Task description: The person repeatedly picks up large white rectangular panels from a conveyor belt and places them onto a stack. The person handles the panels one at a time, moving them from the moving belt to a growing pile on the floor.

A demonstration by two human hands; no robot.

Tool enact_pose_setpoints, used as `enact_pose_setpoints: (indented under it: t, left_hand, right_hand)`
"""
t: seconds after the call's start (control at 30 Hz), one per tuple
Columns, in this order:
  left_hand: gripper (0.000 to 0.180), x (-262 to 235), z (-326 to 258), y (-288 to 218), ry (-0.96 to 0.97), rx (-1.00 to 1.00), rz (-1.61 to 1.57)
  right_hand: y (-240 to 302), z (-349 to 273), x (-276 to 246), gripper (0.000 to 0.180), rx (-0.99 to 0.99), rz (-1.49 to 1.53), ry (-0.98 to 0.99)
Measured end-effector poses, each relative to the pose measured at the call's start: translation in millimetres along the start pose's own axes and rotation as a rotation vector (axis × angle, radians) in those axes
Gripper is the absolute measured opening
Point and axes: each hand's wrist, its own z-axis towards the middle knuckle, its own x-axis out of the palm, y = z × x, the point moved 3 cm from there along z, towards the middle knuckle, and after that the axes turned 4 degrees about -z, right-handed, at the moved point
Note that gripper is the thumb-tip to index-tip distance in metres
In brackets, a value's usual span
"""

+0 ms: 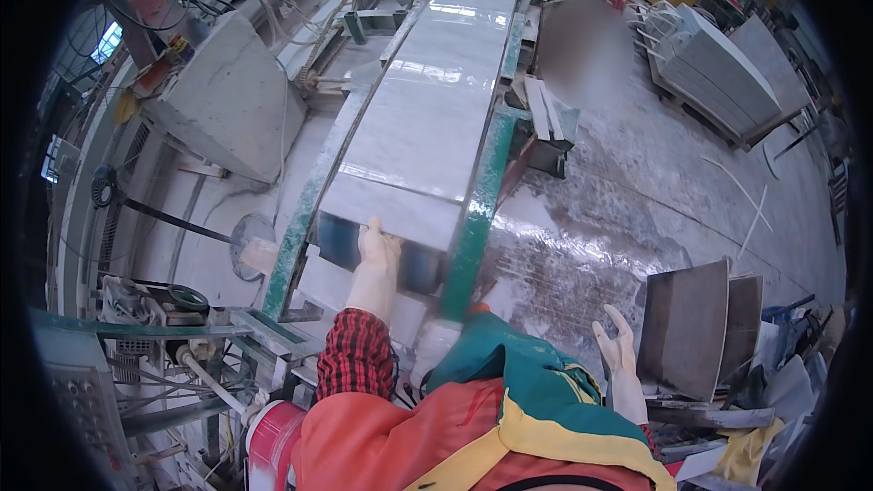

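Grip: your left hand point(380, 244) at the near edge of the pale slab point(407, 212), clamped or merely resting, you cannot tell; your right hand point(620, 355) open, empty. Slab between green rails point(484, 209): probably heavy, stiff, brittle, slick; best held at both near corners.

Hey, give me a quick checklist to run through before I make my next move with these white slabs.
1. Left hand at the near slab's front edge: ok.
2. Left-hand grip firm: cannot tell; the fingertips' hold is unclear.
3. Right hand free: ok, open and apart from the slabs.
4. Near slab between the green side rails: ok.
5. Near slab clear of the next slab: cannot tell; only a thin dark seam shows.
6. Floor beside the right rail dry: probably not ok; it looks glossy.
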Motion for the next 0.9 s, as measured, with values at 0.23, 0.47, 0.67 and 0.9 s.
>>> enact_pose_setpoints:
  t: [0.23, 0.47, 0.67, 0.9]
  left_hand:
    - [0.034, 12, -5, 2, 0.03, -0.006, -0.013]
    - [0.035, 18, -11, -6, 0.026, -0.046, 0.179]
    - [0.04, 19, -2, -25, -0.047, -0.107, 0.996]
    - [0.047, -3, 2, -34, 0.081, -0.11, 1.134]
  right_hand:
    - [8, 4, 4, 0.05, -0.001, 0.001, 0.021]
    - [16, 9, 13, 0.05, -0.009, 0.021, 0.062]
    - [10, 6, 16, 0.051, 0.051, 0.033, 0.118]
    - [-24, 18, 36, 0.05, -0.013, 0.104, 0.091]
